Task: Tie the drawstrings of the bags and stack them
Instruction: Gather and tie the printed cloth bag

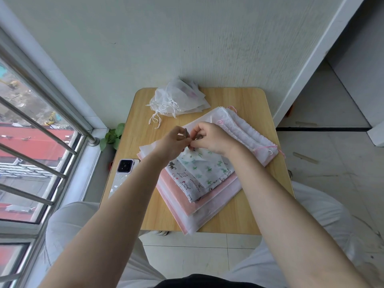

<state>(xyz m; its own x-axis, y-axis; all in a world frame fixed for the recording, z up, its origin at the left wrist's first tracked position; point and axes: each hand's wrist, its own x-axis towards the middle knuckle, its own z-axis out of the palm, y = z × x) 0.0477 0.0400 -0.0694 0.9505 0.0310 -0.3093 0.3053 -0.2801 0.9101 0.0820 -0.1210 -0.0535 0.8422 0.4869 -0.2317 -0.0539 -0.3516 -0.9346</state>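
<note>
left hand [170, 142], right hand [209, 140], fingers curled, pinching, fingertips meeting

matt cloth bags [199, 179], smooth wood-look table [239, 215]

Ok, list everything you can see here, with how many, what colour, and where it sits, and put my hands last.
small wooden table: one, light wood, centre, against the wall.
pile of sheer white drawstring bags: one pile, white, table's far left corner.
flat stack of fabric bags: one stack, white and pink, table centre.
cat-print bag: one, grey-white, on the stack.
green-print bag: one, white with green, topmost, under the hands.
smartphone: one, pale case, table's left edge.
green leafy plant: one, beside the window.
left hand: pinches a drawstring.
right hand: pinches the drawstring too.
</note>
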